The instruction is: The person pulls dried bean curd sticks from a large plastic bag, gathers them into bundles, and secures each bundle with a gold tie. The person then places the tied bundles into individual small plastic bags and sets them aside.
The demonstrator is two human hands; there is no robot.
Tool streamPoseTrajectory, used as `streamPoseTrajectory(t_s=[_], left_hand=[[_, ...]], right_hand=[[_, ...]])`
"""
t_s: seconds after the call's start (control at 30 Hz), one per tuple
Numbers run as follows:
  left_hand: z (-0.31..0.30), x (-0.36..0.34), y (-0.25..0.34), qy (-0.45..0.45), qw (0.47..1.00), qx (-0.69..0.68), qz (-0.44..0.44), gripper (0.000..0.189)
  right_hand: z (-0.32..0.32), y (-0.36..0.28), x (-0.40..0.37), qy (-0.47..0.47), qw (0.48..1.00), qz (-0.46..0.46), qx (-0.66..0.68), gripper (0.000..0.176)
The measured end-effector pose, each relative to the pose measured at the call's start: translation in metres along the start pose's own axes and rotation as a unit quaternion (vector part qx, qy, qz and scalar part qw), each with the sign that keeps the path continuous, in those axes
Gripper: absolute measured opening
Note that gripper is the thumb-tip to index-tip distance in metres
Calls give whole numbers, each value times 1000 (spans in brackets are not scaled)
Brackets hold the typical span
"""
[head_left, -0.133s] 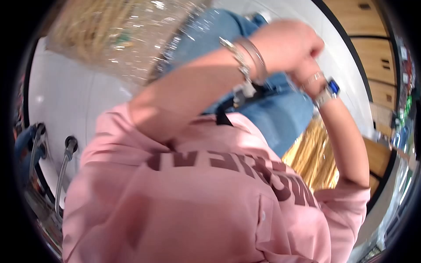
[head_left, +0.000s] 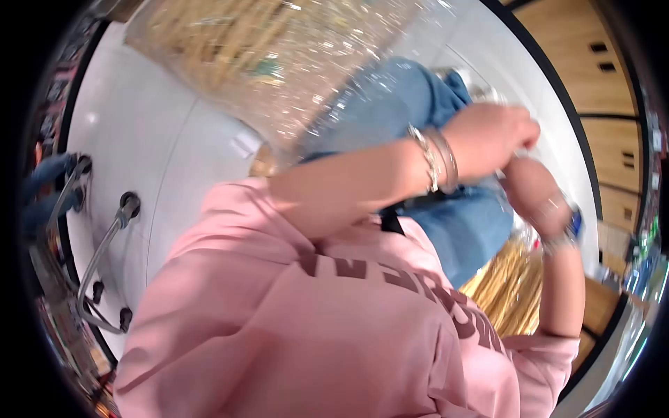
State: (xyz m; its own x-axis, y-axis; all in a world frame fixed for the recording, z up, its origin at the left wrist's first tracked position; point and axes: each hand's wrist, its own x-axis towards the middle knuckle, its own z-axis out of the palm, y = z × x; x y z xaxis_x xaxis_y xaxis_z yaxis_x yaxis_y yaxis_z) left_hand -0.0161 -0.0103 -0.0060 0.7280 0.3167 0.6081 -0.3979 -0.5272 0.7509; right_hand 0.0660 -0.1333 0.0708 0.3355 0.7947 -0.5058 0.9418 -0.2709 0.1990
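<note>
My left hand [head_left: 491,138], with bangles at the wrist, reaches across to the right of the head view, its fingers curled closed. Just below it is my right hand [head_left: 535,187], which wears a wristwatch [head_left: 573,226] and is also curled closed. The two hands nearly meet above my jeans [head_left: 453,233]. A small whitish bit shows between them, but blur and the fingers hide what it is. Beyond my left arm lies a clear plastic wrap [head_left: 334,66] over long straw-coloured sticks [head_left: 216,35].
More straw-coloured sticks [head_left: 509,285] lie beside my right forearm. Wooden drawers [head_left: 610,150] line the right side. On the pale tiled floor [head_left: 174,160] at left stands a metal-framed wheeled thing [head_left: 104,258]. Another person's jeans-clad legs [head_left: 49,184] show at the far left edge.
The whole view has shifted, so most things appear farther right and lower. My hands stay close together, with slightly more of a gap between them.
</note>
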Motion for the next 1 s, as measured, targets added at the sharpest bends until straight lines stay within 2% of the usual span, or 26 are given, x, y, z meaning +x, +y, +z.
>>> streamPoseTrajectory(t_s=[0.03,0.1,0.17,0.2,0.23,0.27,0.3,0.33,0.4,0.43,0.47,0.57,0.63,0.67,0.77,0.83,0.97,1.0], left_hand=[[-7,-6,-6,17,1000,-10,13,6],[-11,-24,3,36,997,-47,-51,6],[0,-38,0,56,995,-67,-50,8],[-7,-42,5,36,991,-116,-46,12],[9,-45,-9,33,990,-138,-12,19],[40,-52,-6,137,982,-122,-45,20],[42,-54,-1,123,982,-117,-85,21],[44,-55,5,108,980,-110,-125,22],[5,-53,15,-154,959,-115,-210,23],[13,-60,12,-83,969,-138,-188,24],[17,-66,9,-51,975,-147,-161,23],[20,-75,6,29,979,-172,-107,21],[11,-81,3,19,983,-177,-45,18],[4,-82,2,22,981,-192,-25,17],[-3,-77,3,44,961,-271,-36,13],[-12,-73,5,24,955,-289,-52,13],[-11,-74,0,13,975,-222,-10,13],[-10,-73,-1,18,976,-216,-2,13]], right_hand=[[-12,-3,-4,68,997,-45,15,12],[-87,-38,-36,26,995,-18,97,10],[-118,-80,-35,43,993,17,112,14],[-107,-93,-21,156,981,-89,67,15],[-91,-94,5,159,974,-158,32,22],[-78,-104,30,181,966,-186,-23,33],[-64,-111,58,143,975,-154,-69,46],[-61,-124,84,146,975,-143,-89,52],[-47,-140,147,203,964,-168,-35,58],[-40,-151,168,269,940,-210,-10,57],[-40,-164,184,333,908,-251,16,56],[-63,-205,213,320,896,-306,14,45],[-68,-222,234,333,891,-309,1,34],[-73,-228,241,398,859,-321,-8,26],[-87,-234,251,304,884,-345,-89,27],[-82,-236,259,301,879,-355,-101,23],[-87,-236,254,298,880,-356,-96,22],[-87,-235,250,325,870,-361,-82,22]])
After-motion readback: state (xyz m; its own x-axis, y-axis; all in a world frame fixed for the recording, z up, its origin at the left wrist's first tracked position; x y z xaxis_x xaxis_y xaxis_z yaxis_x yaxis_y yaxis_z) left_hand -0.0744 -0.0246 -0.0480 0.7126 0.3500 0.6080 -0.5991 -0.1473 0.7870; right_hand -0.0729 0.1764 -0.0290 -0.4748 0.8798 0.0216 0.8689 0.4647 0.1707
